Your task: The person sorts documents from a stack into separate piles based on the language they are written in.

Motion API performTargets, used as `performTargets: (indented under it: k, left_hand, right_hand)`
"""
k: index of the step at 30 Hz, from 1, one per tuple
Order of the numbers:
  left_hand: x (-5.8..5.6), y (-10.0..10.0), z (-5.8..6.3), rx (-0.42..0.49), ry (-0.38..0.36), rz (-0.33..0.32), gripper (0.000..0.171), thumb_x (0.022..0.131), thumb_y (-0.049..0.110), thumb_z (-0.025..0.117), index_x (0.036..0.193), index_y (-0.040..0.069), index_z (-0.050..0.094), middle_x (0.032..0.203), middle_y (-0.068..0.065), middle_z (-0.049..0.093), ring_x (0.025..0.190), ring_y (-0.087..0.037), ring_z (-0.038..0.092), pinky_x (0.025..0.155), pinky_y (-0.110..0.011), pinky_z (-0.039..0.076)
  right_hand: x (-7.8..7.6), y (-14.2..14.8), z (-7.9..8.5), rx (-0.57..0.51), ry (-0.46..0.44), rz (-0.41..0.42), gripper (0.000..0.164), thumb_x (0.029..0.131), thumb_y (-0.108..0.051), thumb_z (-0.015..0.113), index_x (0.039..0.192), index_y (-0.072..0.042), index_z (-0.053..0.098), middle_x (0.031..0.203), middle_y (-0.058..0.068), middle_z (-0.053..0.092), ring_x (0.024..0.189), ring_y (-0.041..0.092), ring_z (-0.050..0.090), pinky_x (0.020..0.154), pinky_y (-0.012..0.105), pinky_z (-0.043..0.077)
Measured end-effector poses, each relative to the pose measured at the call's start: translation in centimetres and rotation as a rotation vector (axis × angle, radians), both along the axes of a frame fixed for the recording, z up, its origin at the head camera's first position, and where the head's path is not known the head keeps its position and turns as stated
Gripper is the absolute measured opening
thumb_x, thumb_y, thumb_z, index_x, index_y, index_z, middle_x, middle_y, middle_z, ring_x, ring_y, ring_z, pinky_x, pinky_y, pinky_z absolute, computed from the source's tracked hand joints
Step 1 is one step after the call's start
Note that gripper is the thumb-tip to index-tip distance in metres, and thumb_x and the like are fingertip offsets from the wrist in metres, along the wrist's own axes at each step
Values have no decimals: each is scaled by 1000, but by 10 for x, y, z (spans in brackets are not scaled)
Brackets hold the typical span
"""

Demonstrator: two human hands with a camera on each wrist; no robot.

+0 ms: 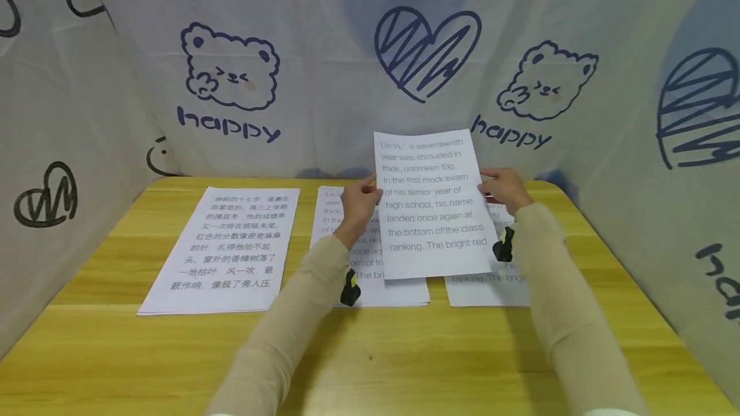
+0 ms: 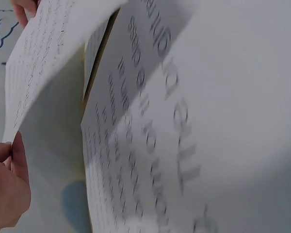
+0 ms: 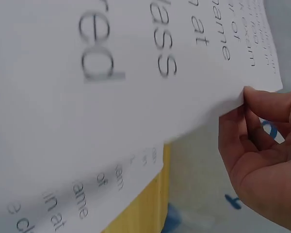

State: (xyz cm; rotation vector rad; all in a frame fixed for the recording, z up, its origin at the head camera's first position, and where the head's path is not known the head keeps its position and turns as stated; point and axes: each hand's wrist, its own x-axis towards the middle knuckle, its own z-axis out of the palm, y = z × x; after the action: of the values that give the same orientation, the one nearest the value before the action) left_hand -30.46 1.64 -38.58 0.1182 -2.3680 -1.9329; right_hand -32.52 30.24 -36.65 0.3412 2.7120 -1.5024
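Observation:
A white sheet of paper [image 1: 433, 210] printed with English text is held up, tilted, above the table. My left hand [image 1: 360, 207] pinches its left edge, and my right hand [image 1: 507, 189] pinches its right edge. The left wrist view has the left hand [image 2: 9, 184] gripping the sheet's edge between thumb and fingers. In the right wrist view the right hand [image 3: 266, 150] does the same on the opposite edge. Below the raised sheet lie a middle stack of English pages [image 1: 399, 294] and a right one [image 1: 485, 294], both partly hidden by it and by my arms.
On the left of the wooden table [image 1: 370, 364] lies a stack of pages with Chinese text [image 1: 228, 249]. A pale curtain [image 1: 324, 69] with bear and heart drawings hangs behind the table and along its sides.

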Motion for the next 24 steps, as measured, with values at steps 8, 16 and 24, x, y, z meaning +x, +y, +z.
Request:
performTargets:
  k: [8,16,24]
  left_hand:
    - [9,35,-10,-33,-71,-18,45,90,3,65,134,6,57,103,-11,62,86,-17,61,69,-22,51]
    - [13,63,-13,-114,-98,-82,45,88,0,64,132,-3,55,103,-15,65,88,-21,63,72,-25,53]
    - [20,92,-23,-155,-120,-108,43,88,-1,60,131,-2,58,107,-16,67,77,-17,60,57,-21,46]
  right_hand:
    - [18,9,11,41,-49,-119,47,95,2,50,141,1,45,135,24,50,105,33,53,86,38,49]
    - [29,26,8,89,-81,-208,46,94,2,48,140,3,46,130,27,51,99,34,52,60,23,37]
    - [45,46,-5,107,-107,-242,45,95,1,48,140,5,44,134,30,48,104,36,50,56,21,35]
